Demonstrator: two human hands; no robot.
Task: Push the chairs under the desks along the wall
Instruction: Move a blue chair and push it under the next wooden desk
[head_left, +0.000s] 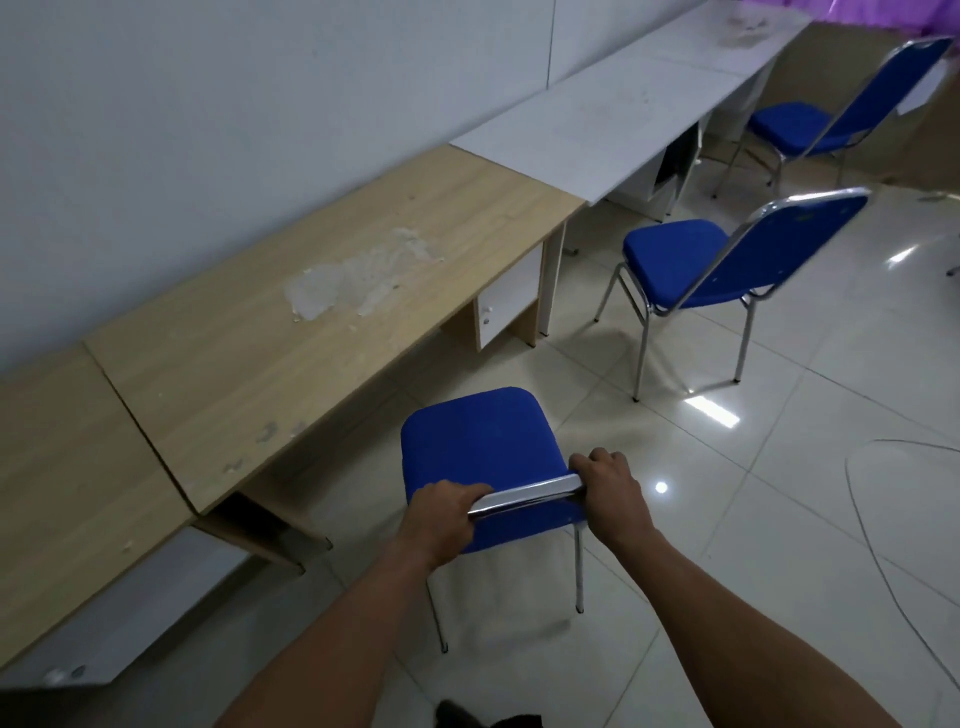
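A blue padded chair (478, 441) with chrome legs stands right in front of me, its seat facing a wooden desk (291, 312) along the wall. My left hand (441, 514) grips the left end of its chrome top rail, and my right hand (613, 493) grips the right end. The seat's front edge is near the desk's front edge, still out on the floor. A second blue chair (691, 265) stands away from a white desk (597, 114) further right. A third blue chair (810, 124) stands at the far end by another white desk (727, 41).
Another wooden desk (62, 457) sits at the near left, with a white panel below it. A thin cable (872, 551) lies on the glossy tiled floor to my right. The wall (208, 104) runs behind all the desks. A small cabinet (504, 306) hangs under the wooden desk's right end.
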